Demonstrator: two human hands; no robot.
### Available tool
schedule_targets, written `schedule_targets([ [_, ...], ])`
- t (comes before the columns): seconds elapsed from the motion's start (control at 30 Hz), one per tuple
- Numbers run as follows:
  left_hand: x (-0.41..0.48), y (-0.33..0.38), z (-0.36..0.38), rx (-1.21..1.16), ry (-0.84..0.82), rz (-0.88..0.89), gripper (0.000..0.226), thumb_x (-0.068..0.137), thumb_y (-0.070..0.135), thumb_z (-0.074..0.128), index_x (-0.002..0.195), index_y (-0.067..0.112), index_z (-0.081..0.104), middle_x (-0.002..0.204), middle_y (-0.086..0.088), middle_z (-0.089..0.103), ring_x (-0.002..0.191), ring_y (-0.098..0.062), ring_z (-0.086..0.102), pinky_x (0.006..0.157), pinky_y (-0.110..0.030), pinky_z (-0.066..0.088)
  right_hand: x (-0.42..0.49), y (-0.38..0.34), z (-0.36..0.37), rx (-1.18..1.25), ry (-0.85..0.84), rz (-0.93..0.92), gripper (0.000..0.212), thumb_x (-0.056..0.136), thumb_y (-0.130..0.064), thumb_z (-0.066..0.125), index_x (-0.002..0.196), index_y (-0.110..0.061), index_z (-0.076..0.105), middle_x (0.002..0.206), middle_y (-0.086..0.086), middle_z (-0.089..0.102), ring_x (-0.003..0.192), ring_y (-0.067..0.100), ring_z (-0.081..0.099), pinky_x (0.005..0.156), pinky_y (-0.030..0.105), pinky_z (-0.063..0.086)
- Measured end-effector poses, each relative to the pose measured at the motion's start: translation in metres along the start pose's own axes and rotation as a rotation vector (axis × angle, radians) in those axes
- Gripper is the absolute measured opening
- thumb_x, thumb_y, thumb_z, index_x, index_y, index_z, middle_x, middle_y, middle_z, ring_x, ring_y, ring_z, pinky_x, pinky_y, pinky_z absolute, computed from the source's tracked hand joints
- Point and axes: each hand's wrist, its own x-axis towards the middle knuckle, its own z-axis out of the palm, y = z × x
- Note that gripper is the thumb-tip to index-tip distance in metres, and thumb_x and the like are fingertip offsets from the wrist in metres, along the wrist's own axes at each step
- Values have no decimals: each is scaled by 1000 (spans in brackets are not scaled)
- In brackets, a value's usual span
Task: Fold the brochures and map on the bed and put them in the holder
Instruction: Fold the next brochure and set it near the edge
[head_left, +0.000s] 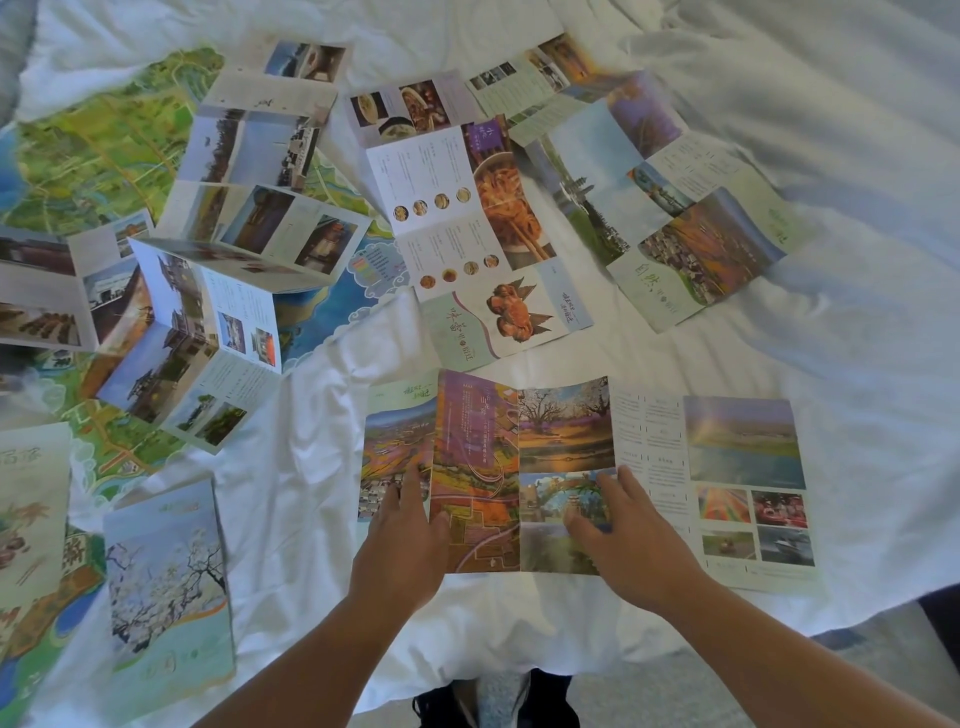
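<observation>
A long colourful brochure (566, 431) lies unfolded near the front edge of the bed. My left hand (402, 540) presses flat on its left panels, fingers straight. My right hand (618, 535) rests on its middle panels with fingers spread. A large green and blue map (98, 150) lies spread at the left under other papers. Several more unfolded brochures lie around: a food brochure (467, 218), a landscape brochure (670, 208), a zigzag brochure (208, 332). A folded blossom brochure (166, 587) lies at the front left. No holder is in view.
White rumpled bedding (831, 322) covers the bed, with bare sheet at the right and front middle. The bed's front edge runs along the bottom, with grey floor (779, 670) beyond. More brochure pages (41, 291) overlap the map at the left.
</observation>
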Motion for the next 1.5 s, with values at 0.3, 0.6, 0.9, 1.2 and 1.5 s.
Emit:
schedule_targets([
  [0.3,-1,1,-1,2,8,20,66,100,32,40,155,29,4,160,-1,20,142,-26,29,106,-48,39,0,-3,0,42,17,-45,67,98,-46,45,154,-18,22,163,-11,9,150,12,3,120,37,22],
  [0.6,-2,-1,0,-14,35,41,64,101,33,39,154,35,3,161,2,19,142,-25,31,105,-48,41,-12,-24,0,246,136,-181,44,98,-38,49,136,-52,33,140,-37,26,136,-4,21,109,24,24],
  [0.9,1,-5,6,-15,41,1,61,101,39,39,153,31,8,157,-4,30,139,-28,36,103,-48,43,-19,-45,4,371,82,-202,55,99,-45,46,150,-39,28,154,-21,29,139,-1,26,117,30,24],
  [1.2,2,-6,12,49,34,-68,70,99,49,37,155,22,3,162,-9,13,146,-30,23,110,-46,35,-22,-49,1,395,37,-197,58,100,-42,47,153,-35,25,157,-19,25,135,-5,23,111,20,21],
  [1.5,5,-10,13,53,25,-76,68,100,47,38,154,22,5,161,-8,17,144,-28,27,109,-46,37,-25,-48,2,410,17,-168,65,98,-42,51,153,-42,16,157,-19,25,143,9,29,118,40,29],
])
